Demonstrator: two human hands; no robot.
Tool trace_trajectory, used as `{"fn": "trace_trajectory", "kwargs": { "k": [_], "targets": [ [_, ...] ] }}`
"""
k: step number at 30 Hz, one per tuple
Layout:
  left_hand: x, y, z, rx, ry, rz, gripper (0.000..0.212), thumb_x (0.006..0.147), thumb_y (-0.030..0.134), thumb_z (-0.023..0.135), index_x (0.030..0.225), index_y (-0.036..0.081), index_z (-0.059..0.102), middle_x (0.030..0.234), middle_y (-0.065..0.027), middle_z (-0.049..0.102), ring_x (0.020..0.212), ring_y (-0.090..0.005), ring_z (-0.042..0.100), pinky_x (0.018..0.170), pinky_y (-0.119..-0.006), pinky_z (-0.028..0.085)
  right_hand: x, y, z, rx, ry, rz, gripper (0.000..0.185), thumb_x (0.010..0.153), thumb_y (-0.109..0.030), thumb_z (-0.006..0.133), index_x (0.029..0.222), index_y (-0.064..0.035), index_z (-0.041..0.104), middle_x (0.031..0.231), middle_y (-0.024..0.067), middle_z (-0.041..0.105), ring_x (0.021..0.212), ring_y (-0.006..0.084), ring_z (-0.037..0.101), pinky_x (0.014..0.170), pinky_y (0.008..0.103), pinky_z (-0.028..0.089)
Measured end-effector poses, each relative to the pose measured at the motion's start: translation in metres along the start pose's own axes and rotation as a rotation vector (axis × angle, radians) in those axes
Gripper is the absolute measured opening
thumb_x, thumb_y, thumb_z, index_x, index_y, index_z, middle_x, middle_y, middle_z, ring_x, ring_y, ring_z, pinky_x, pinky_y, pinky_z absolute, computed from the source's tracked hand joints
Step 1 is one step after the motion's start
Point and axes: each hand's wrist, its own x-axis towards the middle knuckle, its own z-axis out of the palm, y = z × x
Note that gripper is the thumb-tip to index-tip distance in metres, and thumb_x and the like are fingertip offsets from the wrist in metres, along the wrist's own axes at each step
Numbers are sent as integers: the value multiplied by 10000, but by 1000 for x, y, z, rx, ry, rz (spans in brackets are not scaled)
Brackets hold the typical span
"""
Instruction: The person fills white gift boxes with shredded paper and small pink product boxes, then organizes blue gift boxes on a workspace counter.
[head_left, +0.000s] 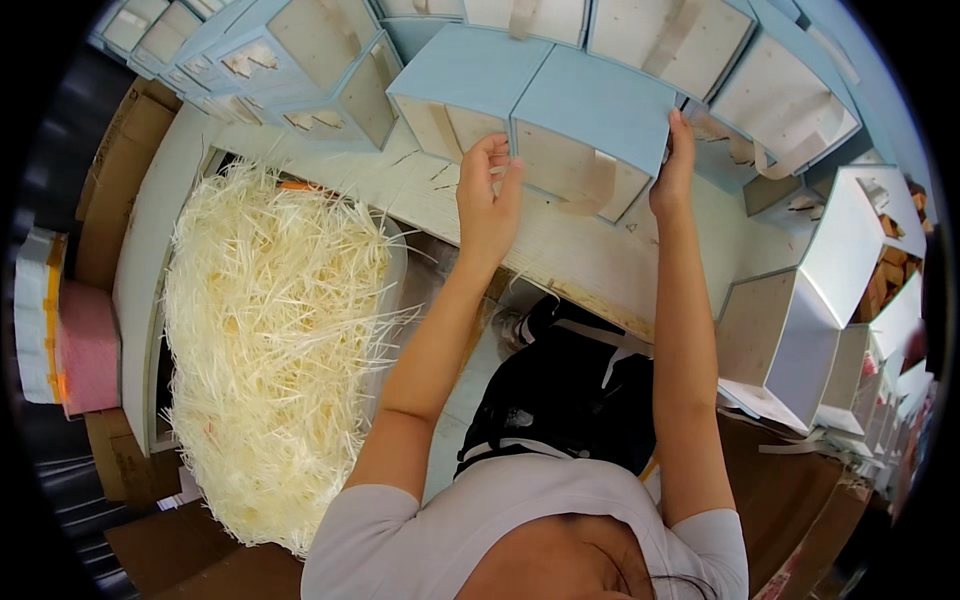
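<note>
Two light-blue cardboard boxes stand side by side on the white worktable (420, 180), their pale fronts crossed by ribbon tabs. My right hand (675, 161) holds the right side of the right-hand box (592, 109), fingers reaching up along its edge. At the seam between that box and the left-hand box (472, 71) is my left hand (487, 202), fingers loosely curled and thumb apart. Nothing shows in its grasp; whether its fingertips touch the cardboard is unclear.
Left of me, cream shredded paper filler (277, 337) heaps over a translucent tub (396, 259). Stacked blue boxes (322, 45) line the table's back. Opened boxes (795, 337) stand at the right, near orange-brown pieces (885, 281). Brown cardboard (780, 502) lies below them.
</note>
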Motion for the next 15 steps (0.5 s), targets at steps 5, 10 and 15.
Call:
{"fn": "trace_trajectory", "kwargs": {
  "k": [5, 10, 15],
  "targets": [
    [3, -3, -11, 13, -45, 41, 352, 808, 139, 594, 1115, 5, 488, 1060, -115, 534, 963, -207, 521, 843, -328, 409, 8, 4, -5, -58, -46, 32, 545, 851, -530, 453, 1168, -88, 451, 1112, 48, 474, 1093, 190, 377, 969, 396, 209],
    [2, -4, -8, -45, -102, 39, 374, 799, 155, 607, 1131, 33, 486, 1128, -109, 505, 1028, -202, 497, 871, -334, 390, 7, 6, -7, 100, 5, -20, 429, 899, -461, 429, 1004, -47, 467, 927, 21, 448, 885, 156, 386, 861, 292, 306],
    [-11, -6, -4, 21, -227, 94, 469, 821, 207, 582, 1246, 88, 425, 1243, -123, 417, 1131, -216, 420, 899, -350, 374, -64, -7, -22, -237, 273, -332, 350, 904, -376, 471, 868, -32, 414, 787, 16, 380, 737, 131, 349, 705, 283, 340]
  ]
}}
